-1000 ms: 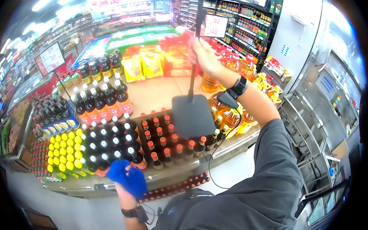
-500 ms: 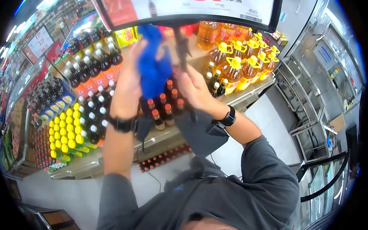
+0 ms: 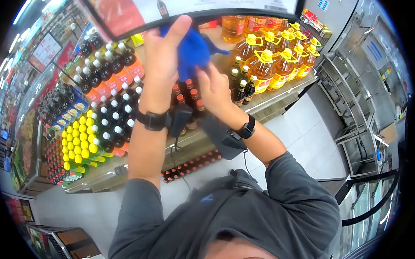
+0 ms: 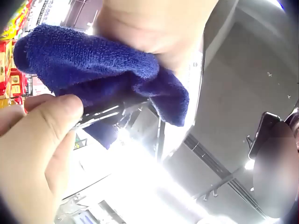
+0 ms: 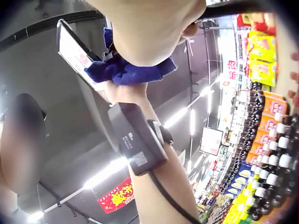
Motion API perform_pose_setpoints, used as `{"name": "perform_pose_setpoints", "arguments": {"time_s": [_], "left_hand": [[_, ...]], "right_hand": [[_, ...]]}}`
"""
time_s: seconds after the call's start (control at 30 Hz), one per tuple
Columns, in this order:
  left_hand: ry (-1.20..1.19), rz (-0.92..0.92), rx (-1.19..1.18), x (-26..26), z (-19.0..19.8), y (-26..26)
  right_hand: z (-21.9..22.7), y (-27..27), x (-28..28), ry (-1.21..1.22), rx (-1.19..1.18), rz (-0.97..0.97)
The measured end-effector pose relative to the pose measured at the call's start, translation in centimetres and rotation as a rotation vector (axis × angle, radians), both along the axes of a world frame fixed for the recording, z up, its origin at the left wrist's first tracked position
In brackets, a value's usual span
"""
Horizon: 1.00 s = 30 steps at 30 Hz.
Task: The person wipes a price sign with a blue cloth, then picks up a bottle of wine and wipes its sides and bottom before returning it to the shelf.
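In the head view, my left hand (image 3: pixel 162 59) grips a blue cloth (image 3: pixel 192 51) just under a price sign (image 3: pixel 198 6), its thumb up at the frame's lower edge. The cloth is bunched around the top of the dark pole, also visible in the left wrist view as blue terry cloth (image 4: pixel 88 56). Close below it, my right hand (image 3: pixel 213 91) pinches the dark pole between thumb and fingers; the left wrist view shows this right hand (image 4: pixel 42 140) beside the cloth. The stand's flat black base (image 3: pixel 221 134) hangs tilted near the table edge. The cloth hides most of the pole.
Dark bottles with white caps (image 3: pixel 109 121), yellow-capped bottles (image 3: pixel 79 138) and red-capped bottles (image 3: pixel 190 90) cover the table to the left and below the hands. Large oil bottles (image 3: pixel 262 72) stand on the right. Red-capped bottles (image 3: pixel 192 165) line a low level beneath the table edge.
My left hand has risen with the cloth from the table's front to the pole. The sign stand has come closer and tilted, and my right hand now holds the pole below the cloth.
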<state>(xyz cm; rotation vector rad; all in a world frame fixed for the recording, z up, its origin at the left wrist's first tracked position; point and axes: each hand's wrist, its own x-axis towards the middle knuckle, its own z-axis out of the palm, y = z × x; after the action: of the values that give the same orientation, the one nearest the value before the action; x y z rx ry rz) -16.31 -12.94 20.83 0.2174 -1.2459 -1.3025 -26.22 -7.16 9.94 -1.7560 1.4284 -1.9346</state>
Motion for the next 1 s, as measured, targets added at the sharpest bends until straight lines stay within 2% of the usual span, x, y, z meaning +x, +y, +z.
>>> {"name": "perform_pose_setpoints", "arguments": {"time_s": [0.07, 0.17, 0.27, 0.37, 0.4, 0.5, 0.53, 0.6, 0.63, 0.7, 0.73, 0.83, 1.0], "left_hand": [[0.021, 0.120, 0.005, -1.6, 0.6, 1.4], [0.022, 0.232, 0.001, -3.9, 0.6, 2.1], [0.073, 0.166, -0.010, -5.4, 0.7, 2.1], [0.060, 0.047, -0.024, -6.2, 1.0, 1.3], [0.043, 0.002, -0.028, -6.4, 1.0, 1.1], [-0.070, -0.031, -0.011, -7.1, 1.1, 1.3], [-0.068, 0.030, -0.036, -7.8, 1.2, 1.6], [-0.063, 0.154, -0.084, -9.4, 1.4, 2.2], [-0.048, 0.154, -0.093, -9.9, 1.5, 2.2], [-0.017, 0.156, -0.105, -10.7, 1.4, 2.4], [-0.061, 0.100, -0.069, -10.5, 1.3, 2.2], [-0.049, 0.168, -0.089, -11.7, 1.0, 2.5], [-0.036, 0.159, 0.030, -12.6, 0.5, 2.2]], "right_hand": [[0.3, -0.4, -1.0, -0.021, -0.094, -0.042], [0.2, -0.4, -2.5, -0.025, -0.041, -0.056], [0.4, 0.1, -4.4, -0.046, 0.021, 0.029], [1.2, 0.3, -6.8, -0.068, 0.013, 0.317], [1.1, 0.3, -8.1, -0.146, 0.181, 0.496], [1.0, 0.6, -8.9, -0.138, 0.101, 0.465], [0.6, 0.4, -8.8, -0.084, 0.010, 0.295], [0.3, -0.1, -9.8, -0.064, -0.006, 0.223], [0.2, -0.3, -10.2, -0.053, -0.011, 0.189], [0.4, -0.1, -10.8, -0.067, -0.029, 0.191], [0.4, 0.0, -11.0, -0.076, -0.026, 0.199], [0.0, -0.2, -11.6, -0.079, -0.024, 0.176], [-0.5, -1.1, -12.3, -0.063, -0.047, 0.183]]}}
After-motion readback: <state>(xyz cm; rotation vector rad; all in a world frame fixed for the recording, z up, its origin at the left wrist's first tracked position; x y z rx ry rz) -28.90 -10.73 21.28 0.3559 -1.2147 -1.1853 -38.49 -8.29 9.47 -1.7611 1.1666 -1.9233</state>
